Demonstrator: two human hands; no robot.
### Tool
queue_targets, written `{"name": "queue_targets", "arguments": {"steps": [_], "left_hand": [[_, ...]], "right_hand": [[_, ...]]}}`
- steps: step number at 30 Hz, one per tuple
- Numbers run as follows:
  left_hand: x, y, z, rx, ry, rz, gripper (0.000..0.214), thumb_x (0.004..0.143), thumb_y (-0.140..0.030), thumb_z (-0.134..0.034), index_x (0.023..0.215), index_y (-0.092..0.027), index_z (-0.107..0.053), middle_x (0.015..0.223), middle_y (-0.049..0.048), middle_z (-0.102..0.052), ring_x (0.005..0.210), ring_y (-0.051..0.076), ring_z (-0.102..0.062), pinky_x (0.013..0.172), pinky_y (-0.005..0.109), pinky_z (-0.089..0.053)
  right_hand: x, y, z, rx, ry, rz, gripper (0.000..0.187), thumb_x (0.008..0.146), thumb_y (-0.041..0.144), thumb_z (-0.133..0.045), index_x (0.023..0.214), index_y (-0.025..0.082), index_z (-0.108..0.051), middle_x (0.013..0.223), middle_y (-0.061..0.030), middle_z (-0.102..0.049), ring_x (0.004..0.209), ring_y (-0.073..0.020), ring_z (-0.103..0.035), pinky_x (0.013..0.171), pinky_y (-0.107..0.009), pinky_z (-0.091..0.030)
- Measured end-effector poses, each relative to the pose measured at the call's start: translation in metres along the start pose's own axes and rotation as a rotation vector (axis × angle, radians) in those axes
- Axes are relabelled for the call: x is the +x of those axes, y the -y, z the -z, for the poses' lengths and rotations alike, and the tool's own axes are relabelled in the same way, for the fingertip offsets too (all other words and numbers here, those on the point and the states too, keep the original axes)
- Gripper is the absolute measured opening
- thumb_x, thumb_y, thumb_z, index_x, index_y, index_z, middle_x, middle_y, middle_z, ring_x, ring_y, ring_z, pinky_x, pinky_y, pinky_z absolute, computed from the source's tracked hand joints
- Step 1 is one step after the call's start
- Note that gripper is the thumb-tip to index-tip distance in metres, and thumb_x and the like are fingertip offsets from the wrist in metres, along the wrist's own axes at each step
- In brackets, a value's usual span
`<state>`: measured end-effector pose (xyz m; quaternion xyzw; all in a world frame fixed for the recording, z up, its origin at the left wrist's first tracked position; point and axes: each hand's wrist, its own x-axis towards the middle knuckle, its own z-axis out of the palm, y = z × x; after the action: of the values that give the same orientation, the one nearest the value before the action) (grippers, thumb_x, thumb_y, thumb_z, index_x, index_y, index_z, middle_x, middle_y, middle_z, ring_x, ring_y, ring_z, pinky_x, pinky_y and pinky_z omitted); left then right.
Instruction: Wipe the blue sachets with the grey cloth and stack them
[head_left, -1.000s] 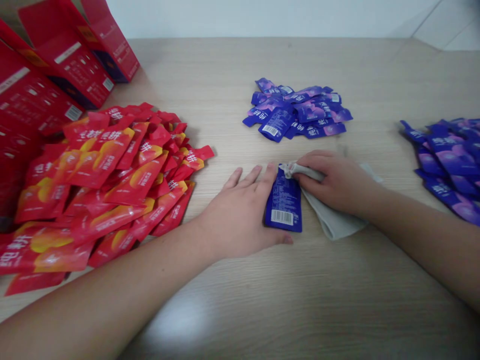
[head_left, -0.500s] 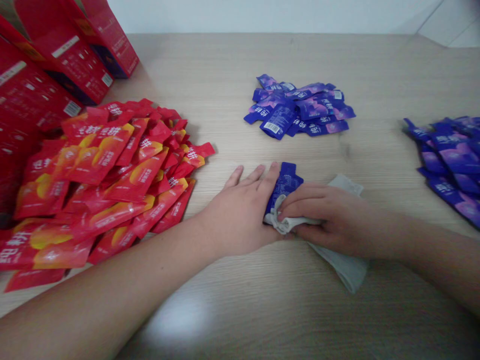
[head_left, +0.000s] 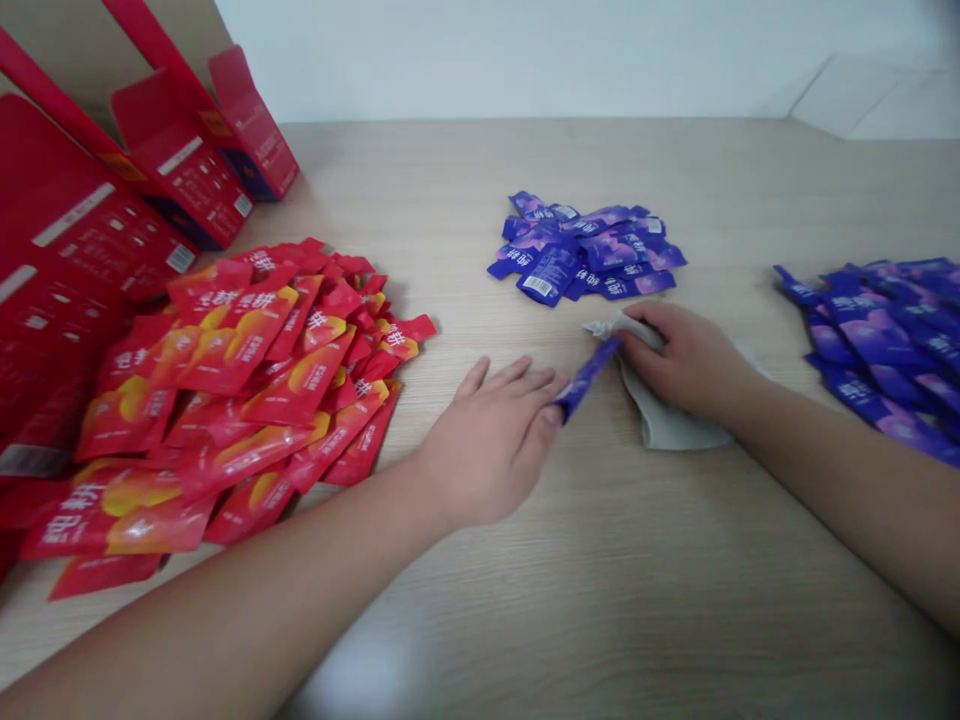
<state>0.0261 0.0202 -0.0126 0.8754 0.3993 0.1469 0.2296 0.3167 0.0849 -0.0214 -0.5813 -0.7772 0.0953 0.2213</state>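
A small purple pouch (head_left: pixel 587 380) is raised on its edge above the wooden table. Its near end is pinched between the thumb and forefinger of my left hand (head_left: pixel 499 440), while the other fingers stretch out over the tabletop. My right hand (head_left: pixel 686 360) is closed on a whitish cloth (head_left: pixel 679 425), part of which drapes onto the table. The pouch's far end meets the right thumb and the cloth; whether the right hand also grips it, I cannot tell.
Red-and-orange pouches (head_left: pixel 247 390) are heaped on the left, in front of several red boxes (head_left: pixel 187 175). A pile of purple pouches (head_left: pixel 585 250) lies beyond my hands, and another purple pile (head_left: pixel 892 340) is at the right. A pale wall (head_left: pixel 525 60) borders the table's back.
The purple pouch went from flat on the table under the cloth to tilted up on edge in my left fingers. My right hand and the cloth moved away from me and slightly right.
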Motion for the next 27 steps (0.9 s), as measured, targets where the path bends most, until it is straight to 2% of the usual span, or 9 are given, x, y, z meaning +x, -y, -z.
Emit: {"name": "queue_targets", "arguments": {"steps": [2, 4, 6, 10, 13, 15, 19, 24, 27], "left_hand": [[0.003, 0.003, 0.001, -0.08, -0.078, 0.056, 0.053, 0.117, -0.034, -0.021, 0.133, -0.021, -0.07, 0.149, 0.0081, -0.069, 0.156, 0.028, -0.047, 0.133, 0.057, -0.028], [0.006, 0.006, 0.001, -0.095, -0.107, 0.089, 0.055, 0.117, -0.034, -0.024, 0.11, -0.019, -0.076, 0.132, 0.0103, -0.077, 0.151, 0.03, -0.054, 0.132, 0.053, -0.033], [0.007, 0.005, 0.002, -0.085, -0.109, 0.075, 0.053, 0.116, -0.034, -0.028, 0.104, -0.018, -0.076, 0.13, 0.0111, -0.078, 0.149, 0.032, -0.055, 0.132, 0.055, -0.031], [0.006, 0.002, 0.0, -0.111, -0.134, 0.045, 0.04, 0.112, -0.03, -0.04, 0.137, -0.019, -0.069, 0.154, 0.0102, -0.065, 0.152, 0.033, -0.052, 0.132, 0.06, -0.027], [0.005, 0.001, -0.003, -0.173, -0.21, 0.084, 0.057, 0.103, -0.027, -0.055, 0.159, -0.014, -0.052, 0.157, 0.0165, -0.062, 0.144, 0.035, -0.06, 0.126, 0.058, -0.039], [0.006, 0.003, -0.005, -0.23, -0.248, 0.1, 0.054, 0.099, -0.024, -0.06, 0.153, -0.019, -0.061, 0.146, 0.0122, -0.071, 0.131, 0.032, -0.07, 0.118, 0.05, -0.05], [0.013, 0.014, -0.007, -0.366, -0.364, 0.15, 0.037, 0.097, -0.018, -0.056, 0.122, -0.027, -0.082, 0.119, 0.0015, -0.083, 0.107, 0.023, -0.079, 0.103, 0.037, -0.061], [0.021, 0.029, -0.007, -0.494, -0.601, 0.265, 0.042, 0.105, -0.026, -0.046, 0.132, -0.016, -0.076, 0.119, 0.0089, -0.083, 0.097, 0.023, -0.081, 0.082, 0.034, -0.066], [0.018, 0.026, -0.009, -0.51, -0.652, 0.222, 0.04, 0.107, -0.033, -0.05, 0.133, -0.016, -0.075, 0.124, 0.0101, -0.081, 0.106, 0.024, -0.08, 0.089, 0.035, -0.065]], "right_hand": [[-0.005, 0.002, 0.002, 0.055, 0.0, -0.054, 0.017, 0.1, 0.038, -0.06, 0.106, 0.028, -0.072, 0.1, -0.0071, -0.078, 0.093, -0.0327, -0.072, 0.082, -0.046, -0.054], [-0.011, 0.007, 0.001, 0.096, 0.02, -0.081, 0.017, 0.101, 0.04, -0.06, 0.103, 0.027, -0.071, 0.096, -0.0062, -0.077, 0.09, -0.0311, -0.071, 0.079, -0.044, -0.054], [-0.018, 0.013, -0.002, 0.093, 0.049, -0.049, 0.018, 0.102, 0.04, -0.059, 0.106, 0.026, -0.07, 0.101, -0.0074, -0.077, 0.093, -0.031, -0.071, 0.082, -0.045, -0.054], [-0.023, 0.023, -0.011, 0.016, 0.07, 0.037, 0.02, 0.103, 0.037, -0.056, 0.112, 0.023, -0.068, 0.114, -0.0118, -0.075, 0.105, -0.0321, -0.07, 0.094, -0.048, -0.054], [-0.023, 0.026, -0.015, -0.029, 0.068, 0.09, 0.02, 0.105, 0.035, -0.054, 0.115, 0.022, -0.067, 0.119, -0.0133, -0.074, 0.112, -0.0329, -0.069, 0.1, -0.049, -0.053], [-0.024, 0.028, -0.016, -0.037, 0.067, 0.132, 0.021, 0.105, 0.033, -0.054, 0.118, 0.022, -0.066, 0.122, -0.0134, -0.074, 0.116, -0.0327, -0.068, 0.104, -0.049, -0.053], [-0.024, 0.028, -0.017, -0.004, 0.065, 0.138, 0.025, 0.106, 0.035, -0.053, 0.124, 0.023, -0.065, 0.126, -0.013, -0.073, 0.119, -0.0318, -0.068, 0.107, -0.048, -0.052], [-0.02, 0.024, -0.014, 0.014, 0.07, 0.043, 0.028, 0.106, 0.038, -0.052, 0.122, 0.02, -0.067, 0.125, -0.0158, -0.074, 0.116, -0.0333, -0.07, 0.103, -0.049, -0.054], [-0.02, 0.031, -0.003, 0.006, 0.134, 0.117, 0.026, 0.104, 0.044, -0.058, 0.105, 0.023, -0.072, 0.113, -0.0123, -0.078, 0.11, -0.0333, -0.071, 0.106, -0.051, -0.052]]}}
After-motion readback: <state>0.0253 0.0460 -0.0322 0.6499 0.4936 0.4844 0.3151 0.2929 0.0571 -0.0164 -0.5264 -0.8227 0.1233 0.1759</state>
